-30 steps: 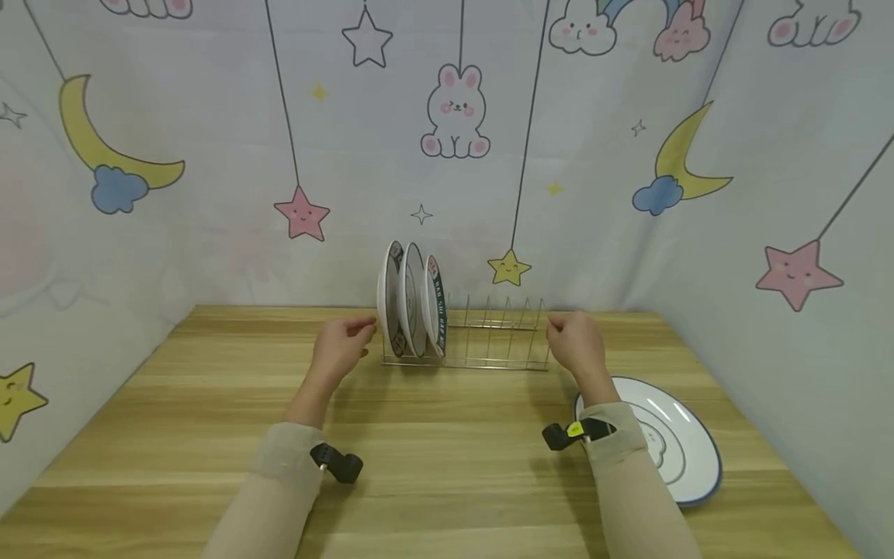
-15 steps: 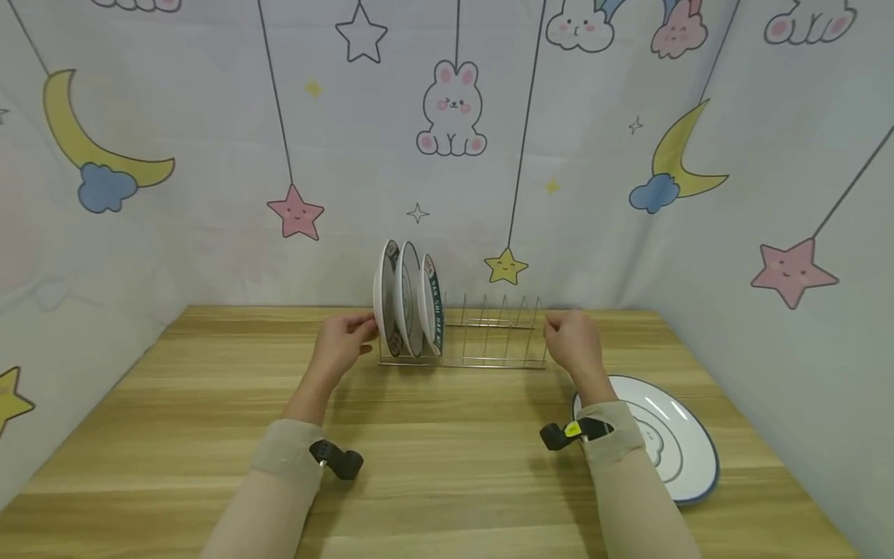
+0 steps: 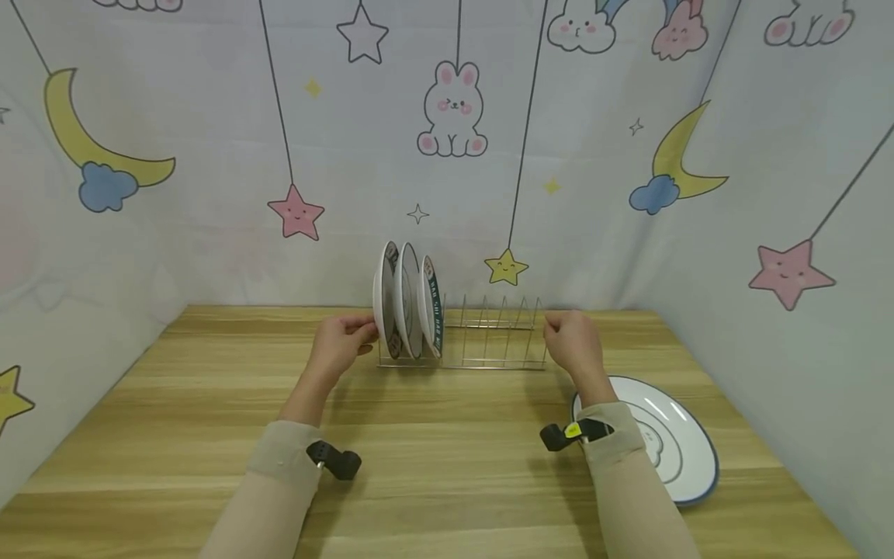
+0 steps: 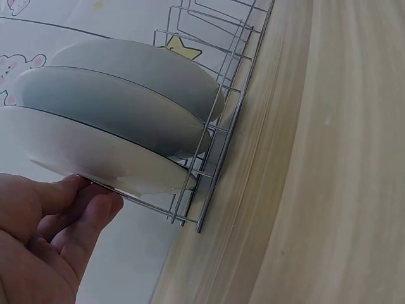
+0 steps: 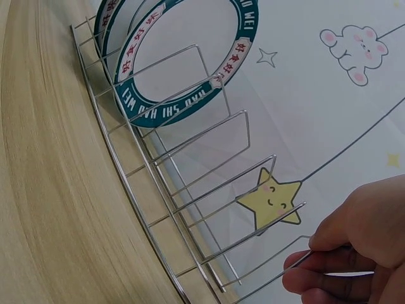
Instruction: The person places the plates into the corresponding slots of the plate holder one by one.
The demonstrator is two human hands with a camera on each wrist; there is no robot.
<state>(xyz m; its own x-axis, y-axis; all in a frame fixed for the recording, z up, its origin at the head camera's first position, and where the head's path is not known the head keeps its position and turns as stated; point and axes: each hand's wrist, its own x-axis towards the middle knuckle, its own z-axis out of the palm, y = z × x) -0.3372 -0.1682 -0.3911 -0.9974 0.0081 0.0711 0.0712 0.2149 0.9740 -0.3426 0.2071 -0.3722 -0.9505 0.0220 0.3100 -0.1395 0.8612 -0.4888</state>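
In the head view the wire rack (image 3: 492, 368) stands on the far middle of the table (image 3: 447, 481), three upright plates (image 3: 410, 307) at its left. The left hand (image 3: 340, 341) and right hand (image 3: 576, 341) are at its ends; both ends would best be handled together and level, lest the plates tip. The large plate (image 3: 677, 442) lies near right, partly hidden by the right sleeve (image 3: 615, 439). In the left wrist view, thumb and fingers are clamped on the end wire; whether they touch the outer plate is hard to tell. In the right wrist view, that grip pinches the opposite end wire; the plate tops are cut off
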